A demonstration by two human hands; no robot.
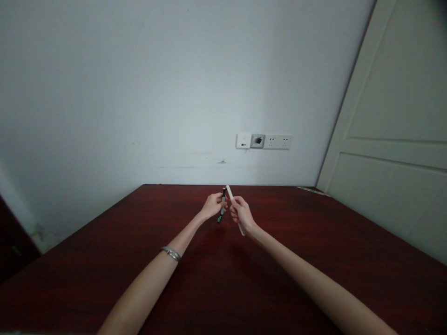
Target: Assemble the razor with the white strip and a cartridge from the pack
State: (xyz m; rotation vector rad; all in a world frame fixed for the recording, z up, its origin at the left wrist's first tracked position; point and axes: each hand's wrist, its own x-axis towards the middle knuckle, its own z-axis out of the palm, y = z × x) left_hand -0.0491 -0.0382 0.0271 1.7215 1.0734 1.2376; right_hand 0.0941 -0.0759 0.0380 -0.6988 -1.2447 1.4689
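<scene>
My left hand [213, 206] is closed around a slim black-and-grey tool [223, 199]. It is held nearly upright, with a small crosswise head at the top and a dark, teal-marked lower end; its exact kind is too small to tell. In my right hand [241, 213] is a slender white stick [229, 192] with a rounded tip, tilted to the left at the top. Its lower end shows below the palm. The upper ends of the two things are close together, and I cannot tell whether they touch. Both hands are above the dark red tabletop [209, 279].
A pale wall [174, 93] stands behind the table's far edge, with a row of sockets [277, 141] on it. A thin flat strip [312, 191] lies at the back right of the table. Along the right side stands a white panelled door [391, 139].
</scene>
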